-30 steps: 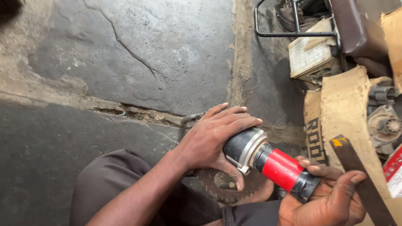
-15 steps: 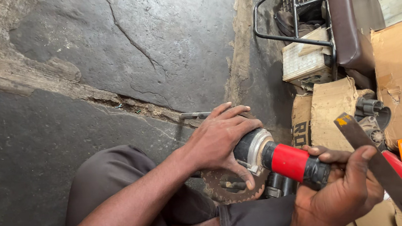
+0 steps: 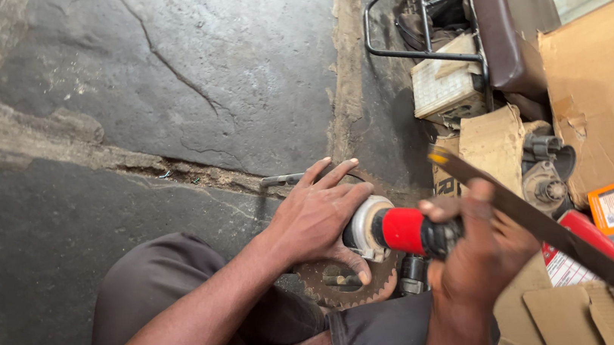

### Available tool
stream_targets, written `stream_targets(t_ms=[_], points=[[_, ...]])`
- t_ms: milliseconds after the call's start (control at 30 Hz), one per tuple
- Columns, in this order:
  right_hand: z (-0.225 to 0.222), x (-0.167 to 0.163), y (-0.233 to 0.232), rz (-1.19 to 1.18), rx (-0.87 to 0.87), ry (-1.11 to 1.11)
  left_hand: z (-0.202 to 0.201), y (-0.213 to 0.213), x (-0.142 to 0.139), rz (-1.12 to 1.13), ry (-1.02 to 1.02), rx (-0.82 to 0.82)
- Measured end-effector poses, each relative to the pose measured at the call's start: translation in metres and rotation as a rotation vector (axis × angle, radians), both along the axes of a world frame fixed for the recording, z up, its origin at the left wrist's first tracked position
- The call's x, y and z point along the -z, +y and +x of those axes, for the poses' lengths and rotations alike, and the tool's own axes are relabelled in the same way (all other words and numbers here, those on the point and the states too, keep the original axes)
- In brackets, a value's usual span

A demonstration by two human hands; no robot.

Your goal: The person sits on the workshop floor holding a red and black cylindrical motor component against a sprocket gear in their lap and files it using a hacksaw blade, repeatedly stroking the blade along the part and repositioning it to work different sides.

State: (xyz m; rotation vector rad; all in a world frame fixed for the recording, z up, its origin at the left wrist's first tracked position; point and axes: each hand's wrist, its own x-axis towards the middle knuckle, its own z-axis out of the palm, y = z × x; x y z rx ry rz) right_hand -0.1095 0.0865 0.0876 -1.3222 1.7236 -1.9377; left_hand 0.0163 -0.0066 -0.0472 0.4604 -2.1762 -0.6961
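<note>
The left hand [image 3: 319, 217] clasps the silver head of the red-bodied angle grinder [image 3: 397, 231], steadying it over the rusty toothed sprocket [image 3: 345, 282] near the knees; the right hand [image 3: 482, 249] grips its handle.

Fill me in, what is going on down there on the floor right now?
A person crouched on the cracked concrete floor works a red-handled tool. The right hand grips its dark end, and the left hand wraps the silver head, pressed over a rusty toothed sprocket between the knees. A long flat metal bar crosses above the right hand. Cardboard boxes and engine parts sit to the right.
</note>
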Motion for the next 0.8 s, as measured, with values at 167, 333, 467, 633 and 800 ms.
stream_targets(t_ms=[167, 333, 467, 633, 800], points=[[-0.009, -0.010, -0.035, 0.309, -0.280, 0.104, 0.005, -0.003, -0.007, 0.064, -0.026, -0.001], [-0.012, -0.020, -0.057, 0.518, -0.677, 0.214, 0.012, -0.005, -0.010, 0.238, 0.033, 0.112], [-0.016, -0.026, -0.062, 0.590, -0.814, 0.231, 0.010, -0.008, -0.010, 0.227, 0.019, 0.215], [-0.026, -0.021, -0.049, 0.322, -0.676, 0.418, 0.001, -0.012, -0.015, 0.207, 0.078, 0.228], [-0.043, -0.011, 0.035, -0.113, -0.170, -0.049, 0.006, -0.009, -0.019, 0.239, 0.088, 0.212]])
